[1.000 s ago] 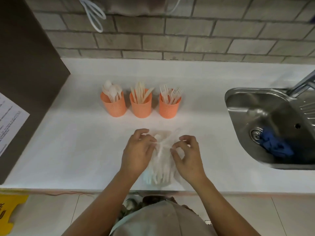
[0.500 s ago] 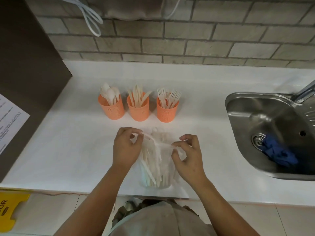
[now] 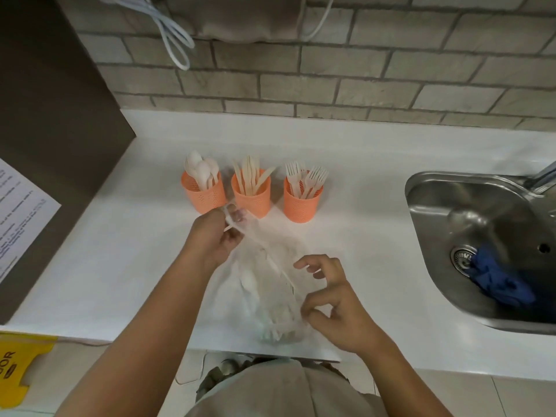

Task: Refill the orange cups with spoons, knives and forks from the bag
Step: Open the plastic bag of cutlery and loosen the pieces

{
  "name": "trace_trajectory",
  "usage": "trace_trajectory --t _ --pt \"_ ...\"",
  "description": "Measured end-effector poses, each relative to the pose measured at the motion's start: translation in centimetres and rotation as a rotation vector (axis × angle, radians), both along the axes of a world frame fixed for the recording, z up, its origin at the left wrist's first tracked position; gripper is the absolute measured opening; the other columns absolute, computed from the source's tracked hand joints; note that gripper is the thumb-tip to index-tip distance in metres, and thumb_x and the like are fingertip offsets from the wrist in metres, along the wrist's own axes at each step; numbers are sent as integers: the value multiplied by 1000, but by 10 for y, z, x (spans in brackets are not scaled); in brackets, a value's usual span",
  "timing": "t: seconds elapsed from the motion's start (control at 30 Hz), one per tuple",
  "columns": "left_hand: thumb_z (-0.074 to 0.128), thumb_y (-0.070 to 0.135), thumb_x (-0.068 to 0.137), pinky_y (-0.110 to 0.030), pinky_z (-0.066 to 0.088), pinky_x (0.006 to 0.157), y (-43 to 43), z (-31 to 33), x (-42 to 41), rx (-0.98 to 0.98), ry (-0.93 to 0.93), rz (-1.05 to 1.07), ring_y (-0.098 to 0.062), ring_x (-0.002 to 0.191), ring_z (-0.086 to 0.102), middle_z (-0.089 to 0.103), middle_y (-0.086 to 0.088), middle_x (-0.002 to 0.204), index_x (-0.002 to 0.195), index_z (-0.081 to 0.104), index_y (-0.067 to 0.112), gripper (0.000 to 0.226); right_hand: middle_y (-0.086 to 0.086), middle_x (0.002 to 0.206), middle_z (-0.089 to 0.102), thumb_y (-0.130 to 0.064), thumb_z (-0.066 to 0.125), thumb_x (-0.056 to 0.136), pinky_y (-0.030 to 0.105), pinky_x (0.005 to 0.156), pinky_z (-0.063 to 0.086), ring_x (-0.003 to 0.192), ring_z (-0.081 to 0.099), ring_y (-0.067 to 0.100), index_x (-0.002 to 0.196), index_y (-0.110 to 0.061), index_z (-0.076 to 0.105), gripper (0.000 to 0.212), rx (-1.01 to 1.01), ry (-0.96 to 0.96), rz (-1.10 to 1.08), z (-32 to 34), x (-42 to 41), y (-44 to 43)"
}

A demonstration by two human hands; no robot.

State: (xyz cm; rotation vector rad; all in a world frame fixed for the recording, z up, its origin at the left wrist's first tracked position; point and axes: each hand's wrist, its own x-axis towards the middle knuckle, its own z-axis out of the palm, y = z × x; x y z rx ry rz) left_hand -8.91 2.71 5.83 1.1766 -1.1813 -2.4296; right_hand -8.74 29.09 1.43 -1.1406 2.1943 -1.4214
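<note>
Three orange cups stand in a row on the white counter (image 3: 120, 266): the left cup (image 3: 204, 196) holds white spoons, the middle cup (image 3: 252, 196) holds knives, the right cup (image 3: 301, 203) holds forks. In front of them lies a clear plastic bag (image 3: 270, 296) of white cutlery, near the counter's front edge. My left hand (image 3: 215, 239) grips the bag's upper rim and pulls it toward the cups. My right hand (image 3: 334, 302) pinches the bag's right side, its other fingers spread.
A steel sink (image 3: 487, 245) with a blue cloth (image 3: 499, 281) by the drain sits at the right. A dark panel (image 3: 51, 130) with a paper sheet (image 3: 21, 212) bounds the left. A brick wall (image 3: 331, 70) runs behind. A yellow floor sign (image 3: 21, 365) stands below left.
My left hand has pulled the bag's rim up and away toward the cups, stretching the mouth wide. My right hand has shifted lower on the bag's right side.
</note>
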Motion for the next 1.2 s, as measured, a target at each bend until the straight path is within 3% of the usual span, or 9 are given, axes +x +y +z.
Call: trace_trajectory --t 0.17,0.37,0.47,0.63,0.73,0.77,1.0,1.1,1.2 --pt "55 -8 93 -29 62 77 -9 12 7 -120 57 -54 -17 87 67 69 -6 93 103 64 4 18 2 122 63 -14 60 79 46 99 43 117 51 35 62 -16 77 25 -200 -145 -18 27 -5 9" --pt "78 16 88 -18 46 71 -14 22 18 -1048 -264 -628 -2 93 62 65 13 102 117 68 26 32 11 96 70 -14 56 90 44 79 52 88 66 33 72 -8 77 28 -355 -304 -265 55 -18 -1" --pt "71 3 91 -13 45 70 -13 28 18 -1098 -193 -795 -6 99 65 74 14 100 128 60 29 47 -5 100 70 -23 66 97 36 76 53 89 65 13 95 -22 76 9 -75 -198 -424 55 -26 -29" --pt "68 4 92 -20 51 81 -17 38 14 -1022 -82 -802 -7 93 70 74 10 98 134 50 34 54 -8 123 52 -53 69 88 29 91 48 108 53 9 137 -31 52 57 455 -4 -170 29 -27 -69" --pt "70 -4 90 -35 59 96 -25 34 11 -635 25 -635 -17 89 74 70 -8 102 137 54 21 56 -5 88 63 -16 60 99 20 68 46 72 57 5 100 -18 64 5 221 98 -394 19 -18 -90" --pt "67 -8 91 -35 60 95 -28 32 10 -511 50 -567 -20 84 73 67 -13 99 136 54 14 51 -5 80 63 -9 55 100 16 63 43 67 57 4 92 -17 61 13 138 72 -492 18 -16 -91" --pt "58 -2 95 -25 37 59 -34 10 7 -318 -55 -474 -14 57 45 58 -9 71 125 59 13 33 7 68 51 -1 46 101 33 67 41 63 45 20 101 -1 60 14 -387 -810 -668 24 -22 -96" --pt "54 -1 97 -25 35 58 -24 -1 6 -408 -23 -492 -15 61 46 56 -4 74 107 64 12 19 0 63 48 -2 46 105 26 57 37 54 41 13 115 -11 57 18 -481 -1029 -726 27 -34 -99" --pt "70 22 94 -21 49 75 -18 -9 12 -876 48 -643 -9 80 62 69 12 91 96 75 24 5 -1 58 45 -2 41 106 25 52 37 49 36 12 107 -12 59 20 -431 -1003 -718 27 -37 -99"
